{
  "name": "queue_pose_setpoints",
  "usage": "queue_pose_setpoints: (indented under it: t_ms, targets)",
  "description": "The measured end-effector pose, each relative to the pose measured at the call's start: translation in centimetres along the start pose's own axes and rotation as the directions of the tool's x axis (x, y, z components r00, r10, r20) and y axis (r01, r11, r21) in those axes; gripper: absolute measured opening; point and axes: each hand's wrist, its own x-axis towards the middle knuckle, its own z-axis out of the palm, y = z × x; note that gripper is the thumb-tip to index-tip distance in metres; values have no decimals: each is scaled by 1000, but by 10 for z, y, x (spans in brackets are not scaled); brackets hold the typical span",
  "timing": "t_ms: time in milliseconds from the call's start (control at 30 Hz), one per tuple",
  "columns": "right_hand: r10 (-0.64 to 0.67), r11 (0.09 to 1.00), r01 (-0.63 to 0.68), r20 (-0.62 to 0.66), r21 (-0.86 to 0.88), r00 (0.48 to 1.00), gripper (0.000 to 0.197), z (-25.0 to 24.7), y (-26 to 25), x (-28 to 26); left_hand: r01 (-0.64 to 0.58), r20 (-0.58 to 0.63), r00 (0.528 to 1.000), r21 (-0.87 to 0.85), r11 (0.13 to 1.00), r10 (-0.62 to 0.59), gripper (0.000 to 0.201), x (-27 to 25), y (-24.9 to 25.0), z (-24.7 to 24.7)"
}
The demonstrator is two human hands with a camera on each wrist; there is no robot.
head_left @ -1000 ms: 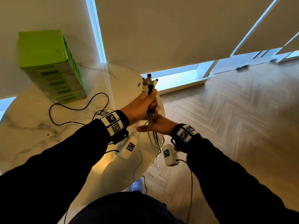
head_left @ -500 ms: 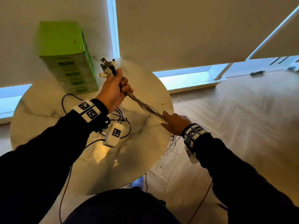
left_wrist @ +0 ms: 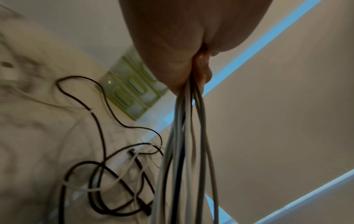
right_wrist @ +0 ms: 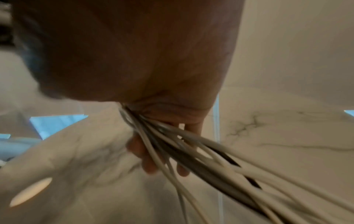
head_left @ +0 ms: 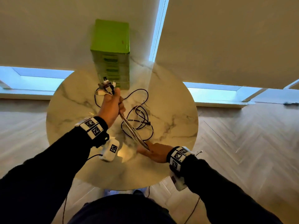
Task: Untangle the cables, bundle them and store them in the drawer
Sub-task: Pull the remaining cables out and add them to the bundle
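Note:
My left hand (head_left: 113,104) grips a bundle of white and grey cables (head_left: 131,128) just below their plug ends (head_left: 106,88), which fan out above the fist in front of the green drawer unit (head_left: 111,46). The bundle runs taut, down and right, into my right hand (head_left: 153,152) over the near part of the table. In the right wrist view the cables (right_wrist: 191,151) pass between the thumb side and the fingers of the right hand (right_wrist: 134,60). In the left wrist view the bundle (left_wrist: 182,151) hangs from the left fist (left_wrist: 172,45). The drawers (left_wrist: 130,94) look closed.
A tangle of black cable with thin white strands (head_left: 140,117) lies on the round marble table (head_left: 169,110), between the drawer unit and my right hand. It also shows in the left wrist view as the black cable (left_wrist: 99,166). Wooden floor surrounds the table.
The bundle, upright beside the table a second ago, now stretches slanting over the tabletop. My right hand has slid along it away from the left hand. The view has swung left.

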Motion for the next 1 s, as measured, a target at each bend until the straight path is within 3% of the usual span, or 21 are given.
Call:
queue_pose_setpoints:
  t_ms: [133, 200, 267, 333, 467, 700, 867, 1000]
  targets:
    - [-130, 985, 140, -107, 97, 986, 64, -43, -19, 2, -6, -44, 999, -44, 999, 4, 35, -7, 6, -29]
    - [-186, 973, 217, -296, 76, 937, 49, -66, -21, 15, -8, -49, 999, -51, 999, 5, 33, -10, 6, -37]
    - [-148, 986, 163, -504, -14, 851, 32, -86, -12, 39, -2, -51, 999, -71, 997, -2, 32, -11, 4, -41]
    - [-70, 998, 55, -583, -42, 810, 27, -103, 1, 66, 5, -45, 999, -93, 996, -9, 32, -8, 1, -44]
    - [91, 994, -109, -534, -2, 841, 37, -122, 20, 104, 45, 19, 999, -13, 999, -44, 33, -3, -8, -37]
    - [177, 950, -43, -421, 309, 890, 37, -127, 31, 156, 129, 71, 988, 87, 988, -136, 29, 14, -27, -16]
    - [344, 820, -89, -362, 566, 866, 17, -126, 62, 159, 164, 36, 985, 90, 982, -167, 28, 24, -47, -16]
    - [536, 672, -136, -351, 728, 768, 13, -128, 90, 134, 198, -41, 980, 44, 979, -197, 23, 30, -60, -15]
